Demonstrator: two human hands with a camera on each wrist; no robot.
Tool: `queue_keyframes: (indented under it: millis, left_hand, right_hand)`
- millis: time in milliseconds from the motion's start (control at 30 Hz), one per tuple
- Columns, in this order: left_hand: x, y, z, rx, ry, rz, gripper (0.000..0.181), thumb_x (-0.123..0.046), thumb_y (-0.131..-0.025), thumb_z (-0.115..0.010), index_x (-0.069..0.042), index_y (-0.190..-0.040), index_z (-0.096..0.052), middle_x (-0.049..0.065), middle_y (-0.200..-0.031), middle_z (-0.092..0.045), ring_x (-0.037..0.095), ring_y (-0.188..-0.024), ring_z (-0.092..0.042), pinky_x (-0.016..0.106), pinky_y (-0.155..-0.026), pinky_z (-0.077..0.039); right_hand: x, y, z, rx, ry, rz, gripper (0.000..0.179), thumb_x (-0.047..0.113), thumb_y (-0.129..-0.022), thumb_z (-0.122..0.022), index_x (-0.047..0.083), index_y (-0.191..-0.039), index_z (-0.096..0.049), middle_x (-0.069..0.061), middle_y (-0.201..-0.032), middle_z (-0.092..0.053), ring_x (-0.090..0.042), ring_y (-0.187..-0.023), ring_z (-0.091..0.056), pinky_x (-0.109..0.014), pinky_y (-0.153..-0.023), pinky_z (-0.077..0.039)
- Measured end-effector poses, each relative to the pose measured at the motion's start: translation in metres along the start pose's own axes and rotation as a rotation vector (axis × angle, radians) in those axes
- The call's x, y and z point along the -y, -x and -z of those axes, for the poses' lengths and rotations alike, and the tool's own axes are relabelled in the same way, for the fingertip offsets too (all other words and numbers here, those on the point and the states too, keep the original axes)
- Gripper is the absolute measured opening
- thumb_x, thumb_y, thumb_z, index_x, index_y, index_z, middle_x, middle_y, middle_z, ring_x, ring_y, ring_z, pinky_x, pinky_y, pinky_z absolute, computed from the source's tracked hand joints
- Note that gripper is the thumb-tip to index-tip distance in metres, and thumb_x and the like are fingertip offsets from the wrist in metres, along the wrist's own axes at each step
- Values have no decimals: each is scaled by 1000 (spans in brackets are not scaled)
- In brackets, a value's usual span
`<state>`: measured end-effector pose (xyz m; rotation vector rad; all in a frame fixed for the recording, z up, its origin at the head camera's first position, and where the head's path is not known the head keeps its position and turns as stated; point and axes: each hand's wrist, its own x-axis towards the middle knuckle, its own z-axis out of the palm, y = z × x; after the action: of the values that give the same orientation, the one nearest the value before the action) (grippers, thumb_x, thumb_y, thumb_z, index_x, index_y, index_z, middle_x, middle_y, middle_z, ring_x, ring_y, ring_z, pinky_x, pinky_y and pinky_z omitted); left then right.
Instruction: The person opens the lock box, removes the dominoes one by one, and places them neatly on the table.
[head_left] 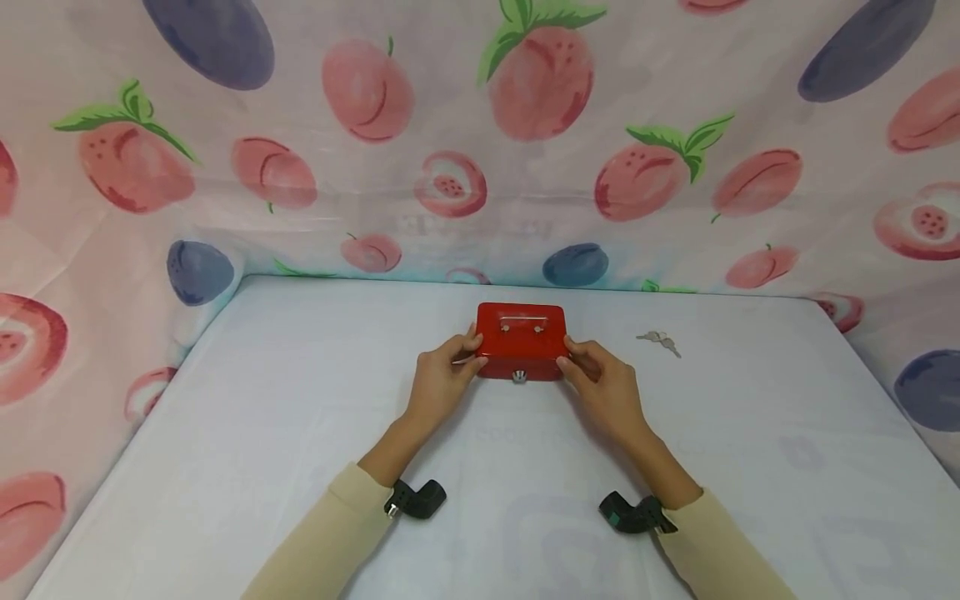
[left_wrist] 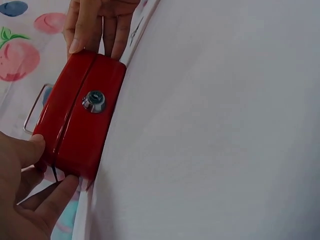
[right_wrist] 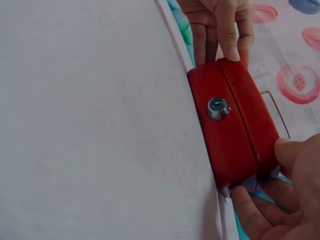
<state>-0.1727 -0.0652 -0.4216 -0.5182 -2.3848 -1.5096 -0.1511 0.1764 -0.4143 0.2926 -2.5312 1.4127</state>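
Observation:
A red metal cash box [head_left: 520,340] sits on the white table, its lid down, with a wire handle [head_left: 523,318] on top and a round silver lock [head_left: 519,377] on the front. My left hand [head_left: 442,375] grips its left end, thumb at the lid's edge and fingers against the side [left_wrist: 30,190]. At the opposite end my right hand [head_left: 606,387] holds the box the same way, as the right wrist view shows with the thumb by the lid and fingertips low on the side [right_wrist: 270,205]. No key is in the lock.
Two small keys [head_left: 660,340] lie joined on the table to the right of the box. Behind the white tabletop [head_left: 300,375] hangs a fruit-print cloth [head_left: 450,108]. Each wrist carries a black camera mount [head_left: 420,498].

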Motion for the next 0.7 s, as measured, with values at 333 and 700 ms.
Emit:
queue_keyframes:
  millis: [333, 700]
  left_hand:
    - [-6, 11, 1, -8, 38, 22, 38, 0, -82, -73, 3, -118, -64, 12, -127, -59, 25, -104, -65, 29, -79, -54]
    - [-13, 20, 3, -14, 25, 3, 38, 1, -81, -74, 4, -118, -64, 13, -126, -59, 25, -102, -65, 28, -77, -54]
  right_hand:
    - [2, 10, 3, 9, 27, 55, 38, 13, -90, -68, 3, -125, -60, -12, -125, -61, -24, -108, -62, -33, -84, -51]
    - [5, 17, 6, 29, 44, 66, 38, 13, -89, -69, 3, -125, -61, -12, -125, -61, -24, -107, -63, -36, -83, -52]
